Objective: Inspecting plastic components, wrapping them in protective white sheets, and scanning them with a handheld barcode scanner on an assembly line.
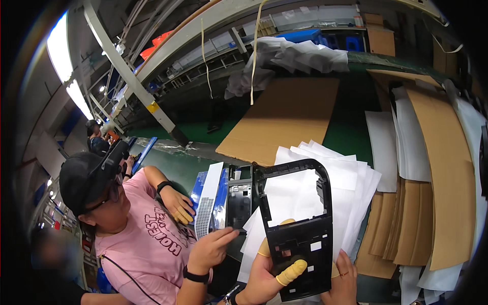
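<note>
A black plastic frame (300, 235) is held up in front of me, tilted, with a large opening in its upper part and a solid panel with small cut-outs below. My left hand (263, 282) grips its lower left side; yellow finger cots cover the thumb and some fingertips, and the thumb presses on the panel. At the lower right edge, my right hand (343, 285) holds the frame, its fingers partly hidden behind. White sheets (351, 188) lie fanned out in a pile beneath and show through the opening.
At left, a co-worker (147, 234) in pink reaches toward another black plastic part (240, 203). Beside it lie a white label sheet (207, 198) and blue film (221, 195). A cardboard sheet (284, 112) lies beyond; stacked cardboard (447, 178) and white sheets stand at right.
</note>
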Tool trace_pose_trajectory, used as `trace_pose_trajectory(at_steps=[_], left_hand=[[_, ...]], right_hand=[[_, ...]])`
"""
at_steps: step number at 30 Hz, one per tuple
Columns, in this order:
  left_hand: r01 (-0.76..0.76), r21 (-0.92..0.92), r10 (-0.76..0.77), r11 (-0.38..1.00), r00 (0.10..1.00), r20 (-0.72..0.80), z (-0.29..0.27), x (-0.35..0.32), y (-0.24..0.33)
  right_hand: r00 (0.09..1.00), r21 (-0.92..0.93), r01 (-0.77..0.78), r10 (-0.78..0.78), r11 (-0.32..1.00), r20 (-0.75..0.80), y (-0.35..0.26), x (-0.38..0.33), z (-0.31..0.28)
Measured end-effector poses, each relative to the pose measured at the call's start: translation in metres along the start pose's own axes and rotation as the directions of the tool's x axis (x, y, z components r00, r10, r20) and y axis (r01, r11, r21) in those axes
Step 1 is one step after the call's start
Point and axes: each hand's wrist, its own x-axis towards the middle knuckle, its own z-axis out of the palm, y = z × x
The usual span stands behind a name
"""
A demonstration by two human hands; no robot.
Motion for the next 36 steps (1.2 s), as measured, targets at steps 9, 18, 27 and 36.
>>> trace_pose_trajectory(at_steps=[9,18,27,36], left_hand=[[0.004,-0.033,-0.004,0.999,1.000,-0.004,-0.005,-0.002,-0.003],[0.016,-0.082,-0.010,0.997,0.997,0.072,0.008,0.000,0.002],[0.345,-0.463,-0.237,0.816,0.932,0.275,0.022,0.041,0.042],[0.389,-0.466,-0.337,0.795,0.921,0.194,0.024,0.060,0.050]], right_hand=[[1.000,0.014,0.006,-0.006,1.000,0.009,0.000,-0.001,0.000],[0.999,0.042,0.032,-0.032,0.999,-0.003,0.004,-0.001,0.000],[1.000,0.043,0.001,-0.001,0.999,-0.004,-0.003,0.002,-0.003],[0.999,0.021,-0.009,0.010,1.000,-0.048,-0.007,0.005,-0.002]])
